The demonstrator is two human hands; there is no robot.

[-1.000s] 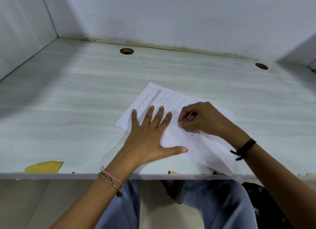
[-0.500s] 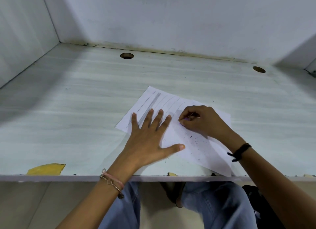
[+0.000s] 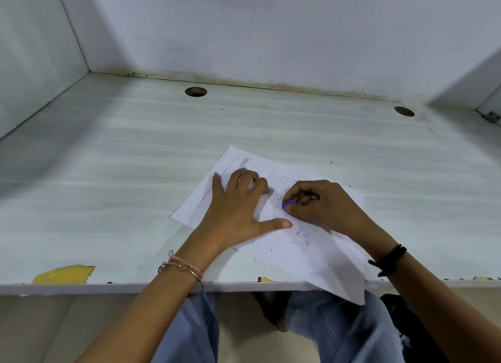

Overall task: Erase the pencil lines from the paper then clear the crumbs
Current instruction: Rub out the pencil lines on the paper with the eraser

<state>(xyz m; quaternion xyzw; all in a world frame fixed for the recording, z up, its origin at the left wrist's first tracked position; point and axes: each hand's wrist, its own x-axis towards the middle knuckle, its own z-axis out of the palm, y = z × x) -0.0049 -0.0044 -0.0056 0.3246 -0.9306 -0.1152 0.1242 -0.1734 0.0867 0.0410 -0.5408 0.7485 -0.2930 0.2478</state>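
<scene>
A white sheet of paper [image 3: 314,257] lies slanted on the desk, its near corner hanging over the front edge. Faint pencil lines [image 3: 272,171] run across its far part. Dark eraser crumbs [image 3: 299,238] are scattered over its middle. My left hand [image 3: 235,208] presses on the sheet's left part, thumb stretched out to the right and fingers bent over the lines. My right hand [image 3: 317,205] pinches a small purple eraser [image 3: 288,204] against the paper just right of the left hand.
The pale wood-grain desk [image 3: 135,200] is walled in at the back and both sides. Two round cable holes [image 3: 195,91] [image 3: 404,111] sit near the back wall. A yellow patch [image 3: 65,274] marks the front edge at left. My jeans-clad legs show below.
My left hand's fingers, flat and spread before, have bent and slid a little farther up the paper. My right hand has shifted slightly toward me, and the purple eraser shows at its fingertips.
</scene>
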